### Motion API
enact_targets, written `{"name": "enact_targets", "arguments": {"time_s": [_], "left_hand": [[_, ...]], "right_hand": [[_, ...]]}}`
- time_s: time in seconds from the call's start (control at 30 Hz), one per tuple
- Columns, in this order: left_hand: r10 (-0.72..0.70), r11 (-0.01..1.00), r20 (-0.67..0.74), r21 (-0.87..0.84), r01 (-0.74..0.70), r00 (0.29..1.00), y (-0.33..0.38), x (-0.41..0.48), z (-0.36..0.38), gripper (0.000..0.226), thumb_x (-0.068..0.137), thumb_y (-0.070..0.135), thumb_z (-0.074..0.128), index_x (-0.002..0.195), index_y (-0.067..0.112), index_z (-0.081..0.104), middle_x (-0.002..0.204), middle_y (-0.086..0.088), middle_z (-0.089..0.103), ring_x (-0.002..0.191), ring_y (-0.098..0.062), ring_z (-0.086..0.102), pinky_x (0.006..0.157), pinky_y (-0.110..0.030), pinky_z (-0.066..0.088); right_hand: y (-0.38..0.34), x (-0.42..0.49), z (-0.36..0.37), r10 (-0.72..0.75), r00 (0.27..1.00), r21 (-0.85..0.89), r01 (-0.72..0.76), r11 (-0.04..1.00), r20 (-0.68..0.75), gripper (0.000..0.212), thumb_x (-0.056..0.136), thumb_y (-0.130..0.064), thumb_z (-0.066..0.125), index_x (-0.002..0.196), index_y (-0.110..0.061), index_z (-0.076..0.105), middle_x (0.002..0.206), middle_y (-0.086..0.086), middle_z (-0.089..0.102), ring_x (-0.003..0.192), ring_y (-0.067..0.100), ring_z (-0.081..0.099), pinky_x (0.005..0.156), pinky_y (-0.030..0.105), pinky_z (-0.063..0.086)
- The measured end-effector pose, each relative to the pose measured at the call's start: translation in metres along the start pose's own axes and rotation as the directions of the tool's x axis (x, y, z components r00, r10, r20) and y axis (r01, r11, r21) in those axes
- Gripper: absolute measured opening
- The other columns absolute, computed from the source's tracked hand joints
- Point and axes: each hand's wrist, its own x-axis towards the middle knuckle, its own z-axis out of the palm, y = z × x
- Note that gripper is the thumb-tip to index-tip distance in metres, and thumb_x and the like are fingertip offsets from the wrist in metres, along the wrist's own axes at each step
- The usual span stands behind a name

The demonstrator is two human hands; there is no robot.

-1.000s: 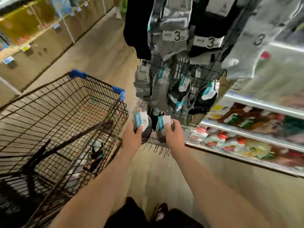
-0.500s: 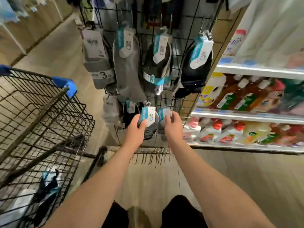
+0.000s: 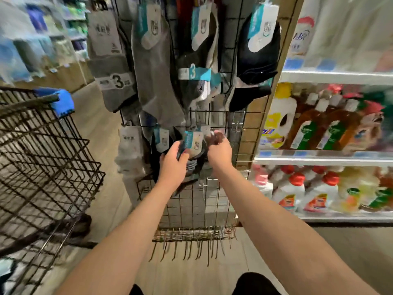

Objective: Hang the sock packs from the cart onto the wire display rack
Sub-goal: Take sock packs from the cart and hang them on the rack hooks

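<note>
While the left hand (image 3: 173, 161) grips a sock pack (image 3: 193, 142), hung socks (image 3: 155, 77) crowd the wire rack (image 3: 191, 201) above both hands. Blur hides whether the curled right hand (image 3: 220, 151) grasps anything.

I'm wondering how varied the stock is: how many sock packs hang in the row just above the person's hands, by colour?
Grey packs: 2
Mixed-colour pack with the teal 3 band: 1
Black pack: 1
Total: 4
</note>
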Motion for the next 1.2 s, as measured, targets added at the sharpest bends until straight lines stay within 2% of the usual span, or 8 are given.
{"name": "enact_targets", "arguments": {"time_s": [0.13,0.27,0.4,0.53,0.67,0.8,1.0,1.2], "left_hand": [[0.028,0.999,-0.019,0.021,-0.027,0.999,-0.017,-0.004,0.007,0.029,0.096,0.048,0.045,0.124,0.049,0.053,0.124,0.013,0.063,0.128,-0.023,0.050,0.113,-0.053,0.035],[0.001,0.992,-0.047,0.125,0.005,0.999,-0.022,-0.015,0.005,0.040,0.104,0.036,0.044,0.140,0.021,0.054,0.131,0.001,0.059,0.144,-0.023,0.026,0.123,-0.045,0.012],[0.058,0.985,-0.030,0.165,-0.052,0.998,-0.020,-0.021,0.009,0.034,0.104,0.038,0.043,0.136,0.029,0.054,0.123,0.010,0.066,0.128,-0.013,0.043,0.121,-0.040,0.002],[0.056,0.989,0.010,0.139,-0.057,0.998,-0.015,-0.022,0.018,0.035,0.103,0.045,0.042,0.136,0.038,0.053,0.120,0.018,0.062,0.122,-0.012,0.035,0.112,-0.039,0.017],[0.090,0.996,0.050,-0.019,-0.090,0.995,0.002,-0.019,0.022,0.036,0.103,0.036,0.050,0.136,0.024,0.058,0.120,0.010,0.065,0.114,-0.011,0.059,0.098,-0.032,0.049],[0.040,0.997,-0.030,-0.072,-0.042,0.999,0.018,-0.008,0.023,0.040,0.101,0.033,0.054,0.140,0.023,0.055,0.124,0.010,0.065,0.112,-0.008,0.059,0.093,-0.024,0.045],[-0.038,0.993,-0.107,-0.115,0.025,0.994,0.011,0.011,0.032,0.041,0.098,0.026,0.059,0.139,0.028,0.055,0.127,0.004,0.067,0.116,-0.017,0.062,0.099,-0.038,0.052],[-0.081,0.993,-0.102,-0.099,0.071,0.992,0.005,0.025,0.038,0.038,0.098,0.027,0.059,0.134,0.034,0.058,0.130,0.002,0.063,0.116,-0.022,0.061,0.100,-0.041,0.050]], "right_hand": [[0.006,-0.001,0.004,-0.022,1.000,0.074,0.020,0.997,0.014,0.054,0.090,0.002,0.048,0.129,-0.031,0.061,0.117,0.000,0.070,0.111,0.021,0.066,0.101,0.046,0.053],[-0.003,-0.015,-0.002,-0.022,0.999,0.118,0.016,0.993,0.042,0.048,0.097,0.001,0.046,0.137,-0.024,0.055,0.126,0.000,0.061,0.114,0.018,0.062,0.092,0.033,0.055],[0.006,-0.039,-0.006,-0.156,0.983,0.162,0.169,0.972,-0.094,0.031,0.098,-0.023,0.052,0.128,-0.024,0.058,0.123,-0.004,0.051,0.113,0.017,0.057,0.098,0.037,0.050],[0.022,-0.064,-0.011,-0.236,0.972,0.339,0.225,0.914,-0.010,0.022,0.102,-0.025,0.049,0.096,-0.011,0.065,0.087,-0.003,0.063,0.079,0.009,0.056,0.070,0.026,0.047],[0.017,-0.068,-0.010,-0.247,0.966,0.335,0.257,0.907,-0.073,0.019,0.103,-0.018,0.049,0.107,-0.010,0.066,0.094,-0.001,0.069,0.077,0.001,0.061,0.064,0.012,0.047],[0.003,-0.060,-0.008,-0.254,0.961,0.265,0.276,0.924,-0.113,0.025,0.103,-0.019,0.051,0.125,-0.015,0.062,0.115,-0.003,0.068,0.102,0.003,0.064,0.071,0.004,0.046],[-0.010,-0.045,-0.002,-0.190,0.979,0.158,0.200,0.967,-0.074,0.037,0.104,-0.015,0.049,0.140,-0.018,0.055,0.134,0.002,0.057,0.118,0.016,0.056,0.092,0.025,0.047],[-0.009,-0.032,0.001,-0.151,0.984,0.061,0.157,0.986,-0.097,0.047,0.102,-0.006,0.049,0.147,-0.018,0.047,0.140,0.003,0.044,0.121,0.020,0.053,0.102,0.032,0.049]]}}
